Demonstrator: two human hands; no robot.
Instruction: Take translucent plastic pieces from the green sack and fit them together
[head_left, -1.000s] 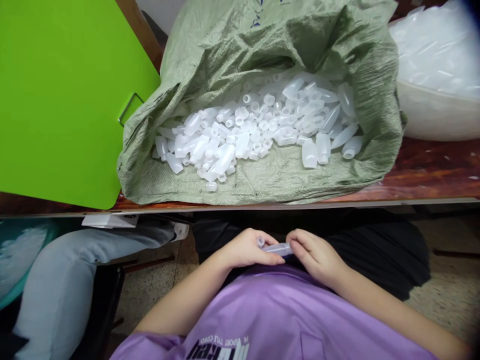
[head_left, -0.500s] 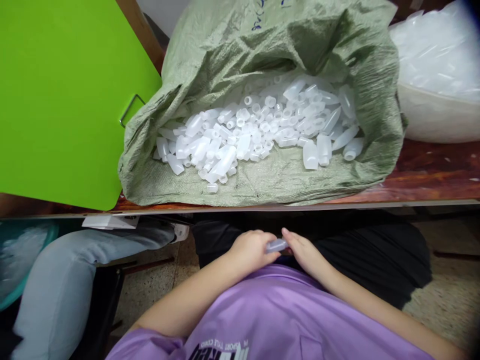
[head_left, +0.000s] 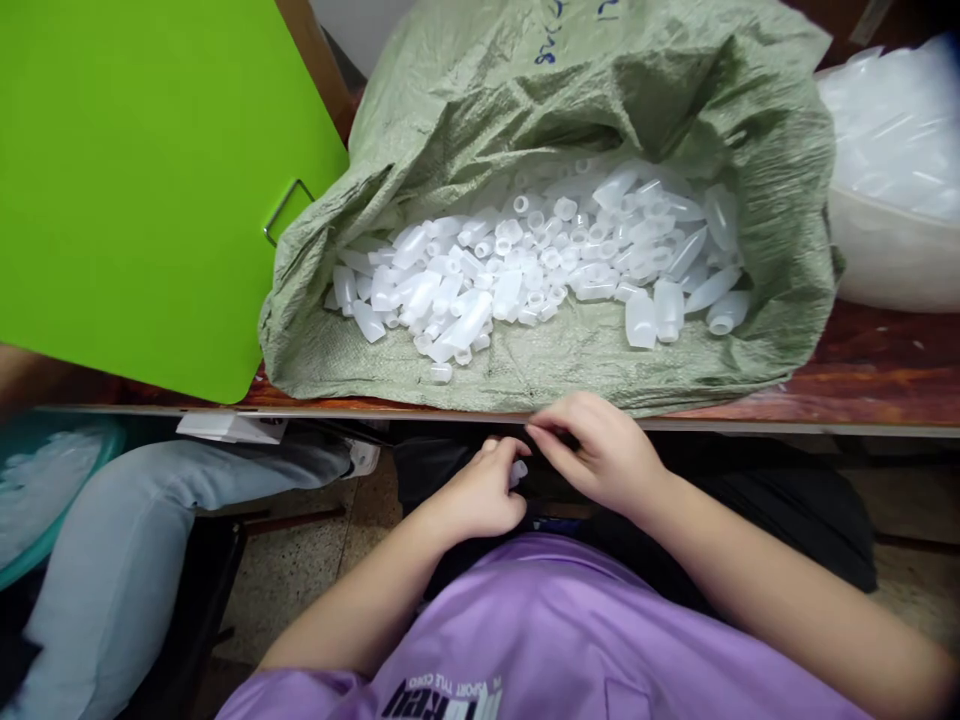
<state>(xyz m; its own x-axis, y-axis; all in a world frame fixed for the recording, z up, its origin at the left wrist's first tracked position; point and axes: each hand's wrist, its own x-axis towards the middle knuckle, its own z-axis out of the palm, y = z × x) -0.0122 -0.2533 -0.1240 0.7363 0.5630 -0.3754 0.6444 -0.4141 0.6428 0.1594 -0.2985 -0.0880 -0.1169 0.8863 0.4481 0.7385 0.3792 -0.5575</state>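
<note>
Below the table edge, my left hand (head_left: pixel 486 492) is closed around a small translucent plastic bottle (head_left: pixel 517 473); only one end shows beside the fingers. My right hand (head_left: pixel 604 455) is just to the right, at the table edge, thumb and forefinger tips close together. Whatever is between those tips, if anything, is too small to make out. Beyond both hands lies a green woven sack (head_left: pixel 555 385), its mouth facing me. Many similar translucent bottles (head_left: pixel 506 293) are heaped inside it, and one short piece (head_left: pixel 441 373) lies near its front.
A bright green panel (head_left: pixel 150 190) with a metal handle (head_left: pixel 287 210) stands left of the sack. A white tub (head_left: pixel 892 255) full of clear plastic pieces is at the right. Low on the left are another person's jeans-clad leg (head_left: pixel 112 580) and a teal basin (head_left: pixel 112 450).
My right hand has come away from the bottle and risen toward the table edge. My left hand keeps the bottle, now mostly hidden. The whole view has shifted slightly.
</note>
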